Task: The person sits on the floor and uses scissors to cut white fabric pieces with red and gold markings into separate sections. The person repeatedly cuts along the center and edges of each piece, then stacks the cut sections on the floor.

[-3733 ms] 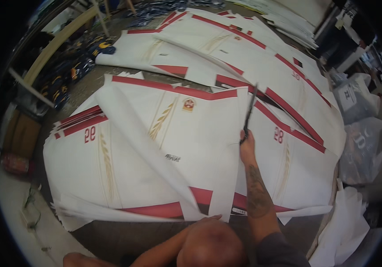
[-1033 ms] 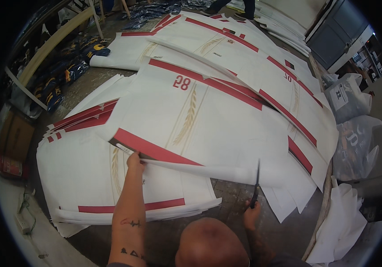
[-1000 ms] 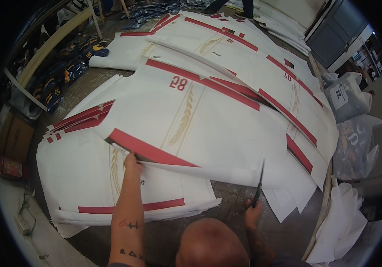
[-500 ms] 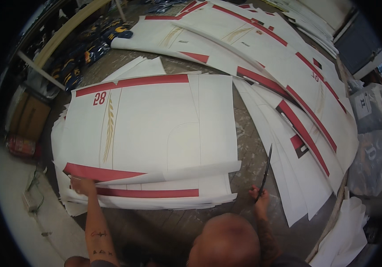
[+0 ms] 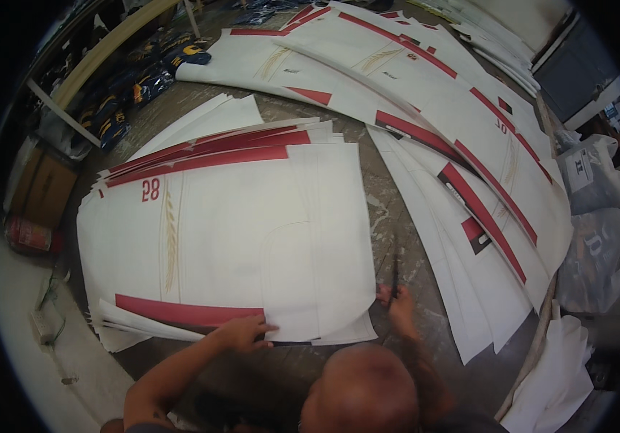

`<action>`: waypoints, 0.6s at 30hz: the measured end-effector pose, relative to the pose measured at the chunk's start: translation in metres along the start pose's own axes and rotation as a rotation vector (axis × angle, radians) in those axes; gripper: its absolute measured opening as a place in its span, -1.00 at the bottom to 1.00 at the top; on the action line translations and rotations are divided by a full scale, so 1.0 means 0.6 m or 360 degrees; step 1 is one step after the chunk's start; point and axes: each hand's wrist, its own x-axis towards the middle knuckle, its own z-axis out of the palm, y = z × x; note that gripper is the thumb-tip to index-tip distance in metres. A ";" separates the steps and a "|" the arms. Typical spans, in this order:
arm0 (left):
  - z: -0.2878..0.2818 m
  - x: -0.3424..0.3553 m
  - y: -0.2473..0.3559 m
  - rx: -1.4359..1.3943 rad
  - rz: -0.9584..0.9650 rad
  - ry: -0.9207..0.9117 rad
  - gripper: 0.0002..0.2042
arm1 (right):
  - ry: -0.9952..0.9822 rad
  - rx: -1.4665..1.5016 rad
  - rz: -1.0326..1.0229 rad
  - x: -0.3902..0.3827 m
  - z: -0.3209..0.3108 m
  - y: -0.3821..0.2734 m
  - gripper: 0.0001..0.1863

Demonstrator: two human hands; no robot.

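A white printed sheet [image 5: 230, 224] with red bands and a gold wheat-ear motif lies on top of a pile of similar sheets. My left hand [image 5: 246, 333] rests on its near edge, by the end of the red band, with fingers stretched out over the sheet. Just off the pile's right near corner, my right hand [image 5: 399, 303] is closed round dark scissors [image 5: 396, 268], whose blades point away from me and look blurred. At the pile's far side, red-banded edges [image 5: 245, 134] of lower sheets stick out beyond the top one.
To the right, large overlapping white-and-red sheets [image 5: 425, 137] fan across the worn table [image 5: 396, 216]. Clear plastic bags [image 5: 599, 252] stand past its right edge. Dark packaged garments [image 5: 152, 81] lie at the far left, with a cardboard box [image 5: 44, 189] nearer on that side.
The top sheet has shifted toward me, exposing the far edges of those beneath. My left hand has slid right from the sheet's left near corner. My right hand has moved left with the scissors.
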 end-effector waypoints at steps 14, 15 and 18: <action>-0.044 0.085 0.125 0.0247 0.0446 0.0372 -0.55 | 0.0472 -0.0735 -0.0591 0.079 0.007 -0.048 -0.75; -0.065 0.116 0.135 0.0273 0.0435 0.0422 -0.59 | 0.0508 -0.0848 -0.0647 0.096 -0.015 -0.073 -0.77; -0.123 0.249 0.169 0.0203 0.0737 0.0651 -0.69 | 0.0732 -0.1038 -0.0859 0.189 -0.056 -0.165 -0.79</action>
